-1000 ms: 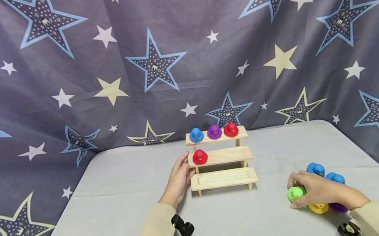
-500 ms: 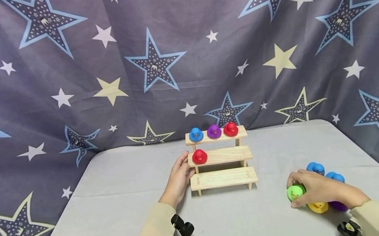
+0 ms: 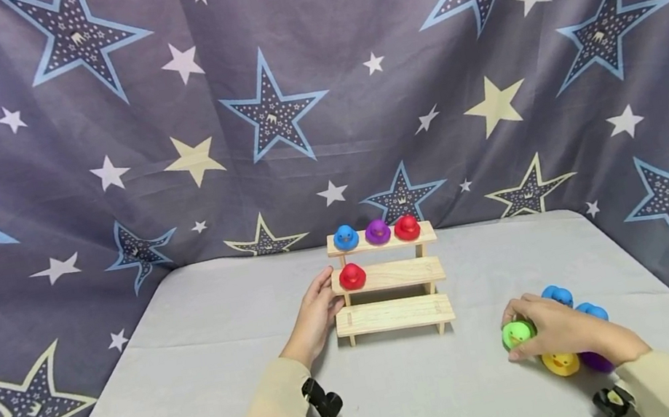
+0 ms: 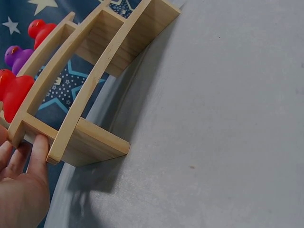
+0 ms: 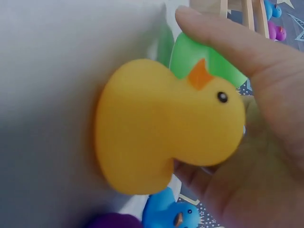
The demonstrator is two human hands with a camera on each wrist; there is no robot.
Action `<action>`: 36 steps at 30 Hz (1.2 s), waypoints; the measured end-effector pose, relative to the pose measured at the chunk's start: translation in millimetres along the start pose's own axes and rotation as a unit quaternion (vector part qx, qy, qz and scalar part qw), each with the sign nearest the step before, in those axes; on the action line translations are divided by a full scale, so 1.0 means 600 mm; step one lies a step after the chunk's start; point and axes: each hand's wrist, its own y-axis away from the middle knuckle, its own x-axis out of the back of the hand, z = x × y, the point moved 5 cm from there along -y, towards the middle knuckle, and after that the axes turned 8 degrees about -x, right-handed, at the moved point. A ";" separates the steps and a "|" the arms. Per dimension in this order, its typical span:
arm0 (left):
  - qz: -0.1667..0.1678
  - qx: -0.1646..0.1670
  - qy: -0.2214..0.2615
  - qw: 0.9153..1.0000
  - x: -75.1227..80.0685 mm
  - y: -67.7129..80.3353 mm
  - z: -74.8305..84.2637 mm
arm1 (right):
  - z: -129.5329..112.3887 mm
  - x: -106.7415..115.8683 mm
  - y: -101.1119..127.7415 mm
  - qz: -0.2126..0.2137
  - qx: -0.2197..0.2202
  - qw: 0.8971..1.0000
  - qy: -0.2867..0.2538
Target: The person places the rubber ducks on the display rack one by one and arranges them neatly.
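Grey cloth covers the tabletop (image 3: 203, 378), backed by a star-print curtain (image 3: 95, 130). Left hand (image 3: 315, 315) rests open against the wooden rack (image 3: 395, 315); right hand (image 3: 558, 333) grips a green duck (image 3: 516, 334).

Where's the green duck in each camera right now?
Head: green duck at lower right on the table, gripped by the right hand.
Left wrist: not in view.
Right wrist: upper middle, behind the yellow duck.
Shared landmark: the wooden shelf, top edge in the right wrist view.
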 end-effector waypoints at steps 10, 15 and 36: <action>0.003 0.003 0.002 1.000 -0.001 -0.002 0.001 | -0.026 0.026 -0.017 0.040 0.055 0.998 0.000; 0.000 -0.002 0.003 1.000 0.000 -0.001 0.001 | -0.047 0.037 -0.026 0.060 0.081 0.995 -0.003; -0.002 -0.009 0.003 1.000 -0.002 0.002 0.005 | -0.121 0.046 -0.079 0.085 0.140 0.987 -0.001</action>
